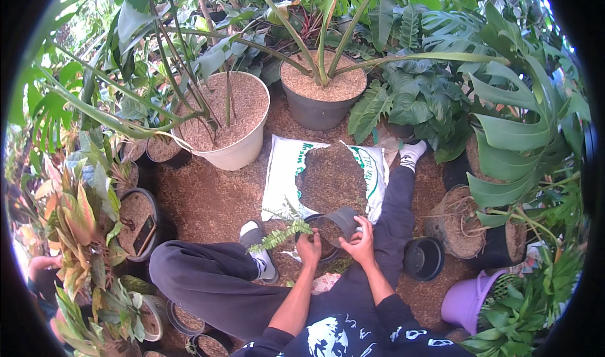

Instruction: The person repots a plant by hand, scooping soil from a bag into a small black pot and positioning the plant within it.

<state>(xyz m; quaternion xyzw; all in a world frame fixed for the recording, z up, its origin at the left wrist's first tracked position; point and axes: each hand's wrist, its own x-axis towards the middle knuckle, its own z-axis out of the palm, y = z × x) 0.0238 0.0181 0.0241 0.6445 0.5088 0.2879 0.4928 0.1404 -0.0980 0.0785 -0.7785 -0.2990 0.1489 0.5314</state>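
My right hand (pixel 360 241) grips a small black plastic pot (pixel 345 221), tilted so that its mouth faces left, with brown soil showing inside. Just left of it my left hand (pixel 308 248) is closed at the base of a small green fern (pixel 280 236), whose fronds reach out to the left. Beneath and between my hands stands another dark pot (pixel 330 253), partly hidden by them. Beyond the hands lies a white plastic sack (pixel 282 184), cut open on top, with dark brown potting soil (pixel 334 174) filling the opening.
An unused-looking black pot (pixel 423 259) rests by my right leg, with a purple bucket (pixel 465 301) farther right. A large white pot (pixel 236 152) and a grey pot (pixel 319 112) hold tall plants at the back. A phone-like dark object (pixel 145 235) lies on a pot at left.
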